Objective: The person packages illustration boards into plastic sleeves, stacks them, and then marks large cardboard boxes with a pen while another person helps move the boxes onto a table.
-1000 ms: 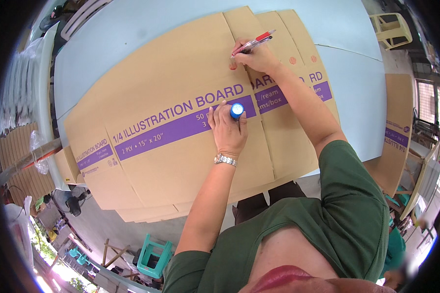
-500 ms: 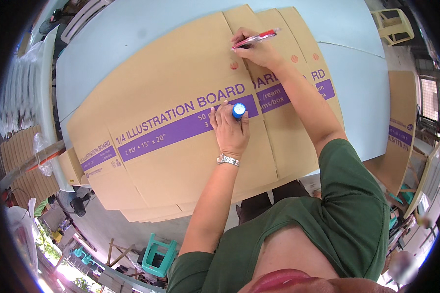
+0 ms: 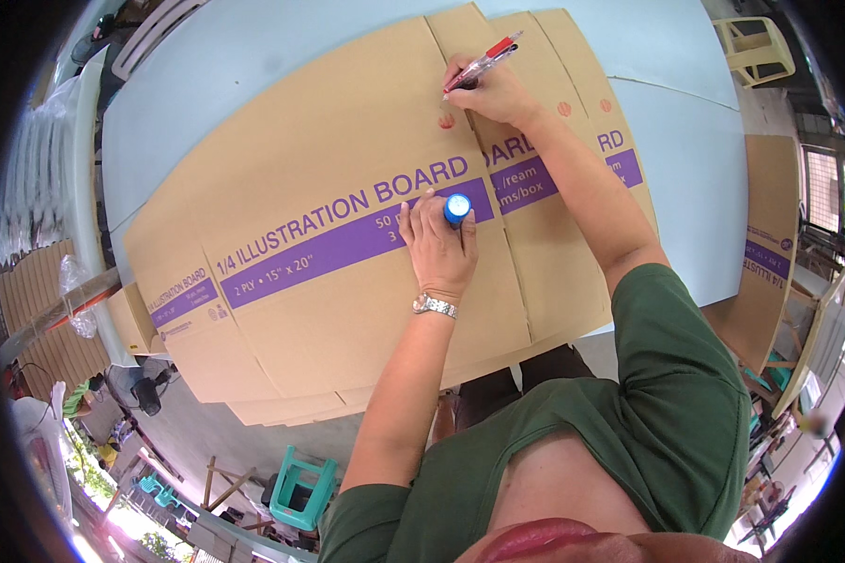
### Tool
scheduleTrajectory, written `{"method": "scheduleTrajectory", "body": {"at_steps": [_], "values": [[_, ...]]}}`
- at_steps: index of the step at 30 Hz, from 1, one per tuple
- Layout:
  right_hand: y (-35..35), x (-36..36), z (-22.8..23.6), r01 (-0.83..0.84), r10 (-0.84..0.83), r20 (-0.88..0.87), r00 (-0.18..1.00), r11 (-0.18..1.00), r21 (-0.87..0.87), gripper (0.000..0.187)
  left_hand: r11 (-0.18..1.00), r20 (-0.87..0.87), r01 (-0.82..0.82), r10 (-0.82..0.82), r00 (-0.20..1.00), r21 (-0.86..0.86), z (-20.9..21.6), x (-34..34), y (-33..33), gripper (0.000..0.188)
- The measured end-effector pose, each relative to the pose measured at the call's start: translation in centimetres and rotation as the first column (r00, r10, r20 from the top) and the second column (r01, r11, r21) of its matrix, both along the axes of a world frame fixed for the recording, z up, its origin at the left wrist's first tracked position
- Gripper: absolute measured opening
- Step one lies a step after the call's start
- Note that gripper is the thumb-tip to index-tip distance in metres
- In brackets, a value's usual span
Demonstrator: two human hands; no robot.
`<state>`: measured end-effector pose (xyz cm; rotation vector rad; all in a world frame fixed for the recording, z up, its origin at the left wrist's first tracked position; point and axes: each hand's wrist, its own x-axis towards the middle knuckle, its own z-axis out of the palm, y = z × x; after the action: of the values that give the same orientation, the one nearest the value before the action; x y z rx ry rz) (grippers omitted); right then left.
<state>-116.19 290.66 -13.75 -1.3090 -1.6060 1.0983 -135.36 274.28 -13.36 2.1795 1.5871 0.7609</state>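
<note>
Flat cardboard cartons (image 3: pixel 347 319) lie stacked and overlapping on the table, each with a purple printed band. My right hand (image 3: pixel 502 94) rests near the far edge of the top one. Its fingers are closed round a red-and-clear pen (image 3: pixel 491 60), whose tip meets the cardboard just above a round red mark (image 3: pixel 446 121). My left hand (image 3: pixel 437 246) lies on the purple band, wearing a silver wristwatch (image 3: pixel 435 305). Between its thumb and fingers stands a small blue cylinder (image 3: pixel 457 208) with a pale round top.
The pale blue table (image 3: pixel 671 117) extends past the cartons. Another carton (image 3: pixel 765 253) leans at the right edge. A cream plastic stool (image 3: pixel 756 52) stands at the far right. Green stools (image 3: pixel 302 488) are on the floor at the lower left. More cardboard (image 3: pixel 52 314) is stacked at left.
My right hand has tilted the pen so its back end points higher, and the tip is slightly closer to the red mark. My left hand keeps its place on the carton with the blue cylinder.
</note>
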Motion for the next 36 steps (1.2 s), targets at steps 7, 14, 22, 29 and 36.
{"method": "scheduleTrajectory", "body": {"at_steps": [7, 14, 22, 29, 36], "values": [[0.03, 0.01, -0.12, -0.013, 0.012, -0.028, 1.000, 1.000, -0.024, 0.012, 1.000, -0.011, 0.002, -0.002, 1.000, -0.001, 0.00, -0.03, 0.02, 0.039], [0.04, -0.10, 0.07, -0.010, 0.010, -0.014, 1.000, 1.000, -0.022, 0.013, 1.000, -0.013, -0.001, 0.001, 1.000, -0.001, -0.03, -0.09, 0.00, 0.038], [0.03, -0.09, 0.16, -0.015, 0.015, -0.005, 1.000, 1.000, -0.007, 0.013, 1.000, -0.006, 0.002, -0.002, 1.000, 0.006, -0.33, -0.15, 0.03, 0.038], [-0.03, -0.25, 0.11, -0.020, 0.020, -0.010, 1.000, 1.000, -0.003, 0.012, 1.000, -0.010, 0.000, 0.000, 1.000, -0.005, -0.16, -0.12, -0.01, 0.038], [0.00, -0.07, -0.16, -0.013, 0.014, -0.036, 0.999, 1.000, 0.011, 0.012, 1.000, -0.004, -0.005, 0.004, 1.000, -0.006, -0.08, -0.02, 0.00, 0.038]]}}
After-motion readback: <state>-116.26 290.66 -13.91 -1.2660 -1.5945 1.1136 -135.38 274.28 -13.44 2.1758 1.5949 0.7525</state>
